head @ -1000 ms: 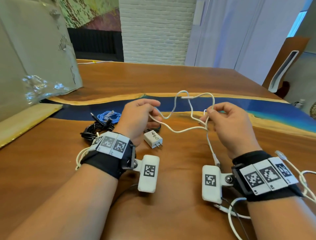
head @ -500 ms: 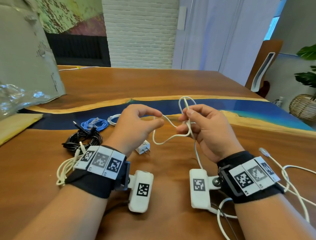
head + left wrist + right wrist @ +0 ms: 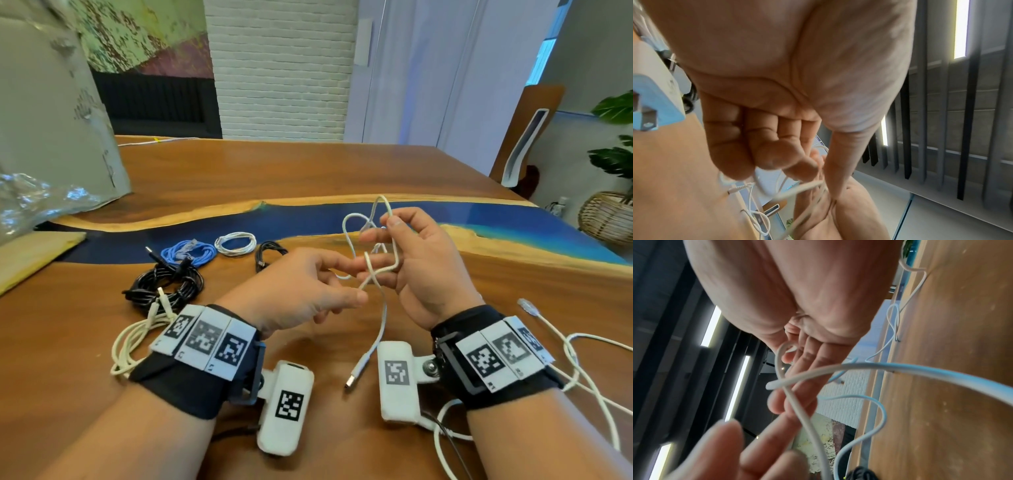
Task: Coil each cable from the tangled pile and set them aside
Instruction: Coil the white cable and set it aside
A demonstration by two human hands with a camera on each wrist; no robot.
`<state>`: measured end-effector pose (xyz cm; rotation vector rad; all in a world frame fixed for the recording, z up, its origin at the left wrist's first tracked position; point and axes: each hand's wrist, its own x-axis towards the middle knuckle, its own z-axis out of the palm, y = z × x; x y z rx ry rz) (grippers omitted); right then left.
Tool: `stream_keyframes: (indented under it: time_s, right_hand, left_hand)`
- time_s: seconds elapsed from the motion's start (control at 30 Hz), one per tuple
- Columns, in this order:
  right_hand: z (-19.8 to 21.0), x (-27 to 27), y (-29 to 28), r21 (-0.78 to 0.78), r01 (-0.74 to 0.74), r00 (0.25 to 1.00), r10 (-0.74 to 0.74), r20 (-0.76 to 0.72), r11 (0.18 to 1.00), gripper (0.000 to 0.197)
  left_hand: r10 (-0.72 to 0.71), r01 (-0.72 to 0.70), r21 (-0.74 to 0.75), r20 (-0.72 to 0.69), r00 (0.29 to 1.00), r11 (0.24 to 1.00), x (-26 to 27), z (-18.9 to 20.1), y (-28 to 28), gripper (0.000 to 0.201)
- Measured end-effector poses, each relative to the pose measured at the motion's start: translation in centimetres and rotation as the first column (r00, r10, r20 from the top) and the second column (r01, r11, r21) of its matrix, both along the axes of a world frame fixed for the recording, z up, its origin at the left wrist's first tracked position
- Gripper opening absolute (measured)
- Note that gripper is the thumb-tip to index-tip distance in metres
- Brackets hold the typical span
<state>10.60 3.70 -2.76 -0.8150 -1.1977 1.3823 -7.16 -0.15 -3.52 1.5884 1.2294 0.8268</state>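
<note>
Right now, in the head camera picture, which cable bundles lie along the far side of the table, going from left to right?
Black cable bundle → blue cable coil → white cable coil → small black cable. Further right, the left hand and right hand hold a white cable.

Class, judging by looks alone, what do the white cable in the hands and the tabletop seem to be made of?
White cable: probably smooth rubbery plastic sheathing; it bends in soft loops with a matte sheen. Tabletop: apparently polished wood, showing brown grain and reflections, with a glossy blue inlay, possibly resin.
</note>
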Motion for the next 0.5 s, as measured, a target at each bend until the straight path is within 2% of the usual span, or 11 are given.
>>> stream_keyframes:
  time_s: [0.1,0.13,0.17,0.27,0.37,0.43,0.5]
  right_hand:
    - [0.2,-0.4,-0.3,-0.047,-0.074,0.99,0.067,-0.125,0.996,0.009]
    - [0.1,-0.6,-0.3,-0.037,-0.09,0.986,0.084,-0.147,0.995,0.009]
    - [0.0,-0.5,-0.3,-0.013,-0.097,0.985,0.094,-0.143,0.995,0.017]
    - [-0.3,-0.1,-0.1,0.059,-0.139,0.99,0.138,0.035,0.988,0.066]
    - [-0.6,0.0,-0.3,0.038,-0.238,0.95,0.225,0.216,0.971,0.096]
    - [-0.7,-0.4,-0.7,0.059,-0.236,0.921,0.203,0.333,0.97,0.101]
    - [-0.9,-0.9,-0.8,0.116,-0.18,0.915,0.123,0.383,0.977,0.088]
  left_hand:
    - [0.026,-0.021,0.051,-0.096,0.995,0.998,0.2,-0.1,0.0,0.014]
    - [0.049,-0.04,0.08,-0.107,0.993,0.996,0.2,-0.1,0.0,0.019]
    - [0.081,-0.071,0.105,-0.091,0.993,0.992,0.1,-0.1,0.1,0.024]
    - [0.188,-0.183,0.168,-0.011,0.982,0.969,-0.5,0.0,0.4,0.031]
    - [0.231,-0.242,0.178,0.079,0.97,0.954,-0.7,0.0,0.6,0.037]
    - [0.205,-0.216,0.174,0.08,0.976,0.961,-0.6,0.0,0.7,0.036]
    - [0.198,-0.216,0.189,0.111,0.974,0.958,-0.4,-0.1,0.6,0.031]
